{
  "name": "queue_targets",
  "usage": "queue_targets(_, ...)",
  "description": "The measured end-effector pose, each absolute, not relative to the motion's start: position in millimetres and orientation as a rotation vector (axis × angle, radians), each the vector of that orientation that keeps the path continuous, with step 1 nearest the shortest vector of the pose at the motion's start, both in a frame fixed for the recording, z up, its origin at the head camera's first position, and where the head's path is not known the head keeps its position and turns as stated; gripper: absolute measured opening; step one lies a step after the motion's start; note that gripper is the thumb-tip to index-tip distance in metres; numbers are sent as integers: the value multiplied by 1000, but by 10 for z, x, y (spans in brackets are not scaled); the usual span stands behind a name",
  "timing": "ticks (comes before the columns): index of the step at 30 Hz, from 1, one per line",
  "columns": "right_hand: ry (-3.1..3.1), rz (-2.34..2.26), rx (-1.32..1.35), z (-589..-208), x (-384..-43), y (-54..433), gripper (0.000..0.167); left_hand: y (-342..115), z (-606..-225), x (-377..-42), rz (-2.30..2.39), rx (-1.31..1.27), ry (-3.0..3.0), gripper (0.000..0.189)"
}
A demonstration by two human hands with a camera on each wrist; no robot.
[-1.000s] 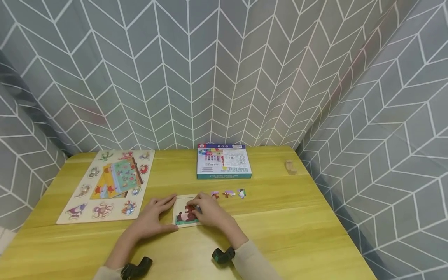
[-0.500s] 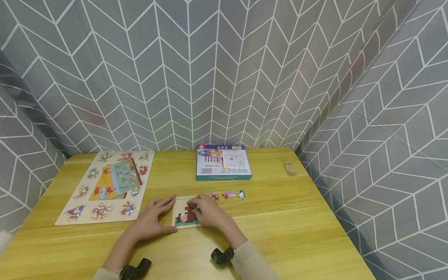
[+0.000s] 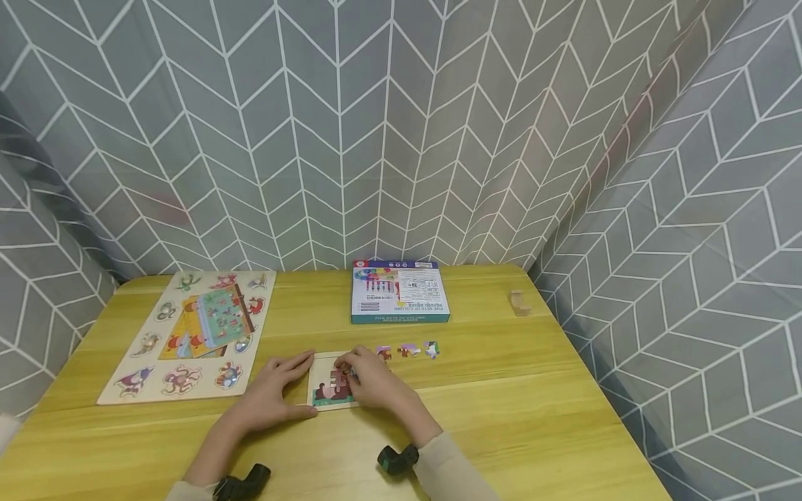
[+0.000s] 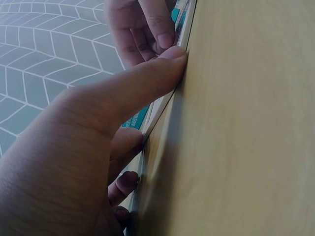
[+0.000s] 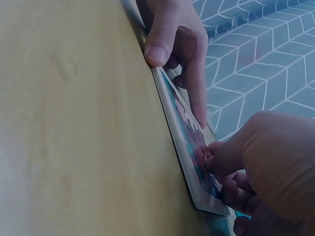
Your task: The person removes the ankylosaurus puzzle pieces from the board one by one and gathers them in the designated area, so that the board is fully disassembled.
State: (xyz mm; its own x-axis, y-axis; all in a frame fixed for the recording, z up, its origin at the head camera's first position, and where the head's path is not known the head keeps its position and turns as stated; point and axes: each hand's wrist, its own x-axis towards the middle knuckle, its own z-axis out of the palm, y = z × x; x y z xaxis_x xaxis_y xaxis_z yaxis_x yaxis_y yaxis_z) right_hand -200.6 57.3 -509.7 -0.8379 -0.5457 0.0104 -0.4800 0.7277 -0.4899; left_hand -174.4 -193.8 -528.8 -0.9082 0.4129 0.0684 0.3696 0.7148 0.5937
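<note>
A small square wooden puzzle tray (image 3: 322, 366) lies flat on the table, partly filled with brown, pink and green jigsaw pieces. My left hand (image 3: 273, 394) holds the tray at its left side, thumb at the near corner and fingers at the far corner. Over the tray's right part, my right hand (image 3: 371, 378) pinches a reddish-brown puzzle piece (image 5: 204, 155) between thumb and fingertips, down at the picture surface. The right hand covers much of the tray's right side. Just beyond it, several loose puzzle pieces (image 3: 409, 350) lie in a row.
At the left lies a large board with sea-animal pictures (image 3: 182, 379), bearing colourful picture cards (image 3: 221, 316). A flat printed box (image 3: 401, 292) sits at the back. Near the right edge is a small wooden block (image 3: 519, 302). Patterned grey curtains (image 3: 388, 139) border the table.
The right fingers have shifted the piece slightly within the tray, and more of the pinkish-brown pieces shows. The left hand stays at the tray's left side.
</note>
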Motion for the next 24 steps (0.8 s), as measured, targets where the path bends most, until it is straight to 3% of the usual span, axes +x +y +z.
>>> queue_targets(17,2757,-759,-877,-5054,-2016,616,37,-1935,-5287,-1740,958,629,2845,105)
queue_targets(24,2762,-734,-908,-5047,-2010,610,34,-1932,-5278,-1736,970,634,2842,105)
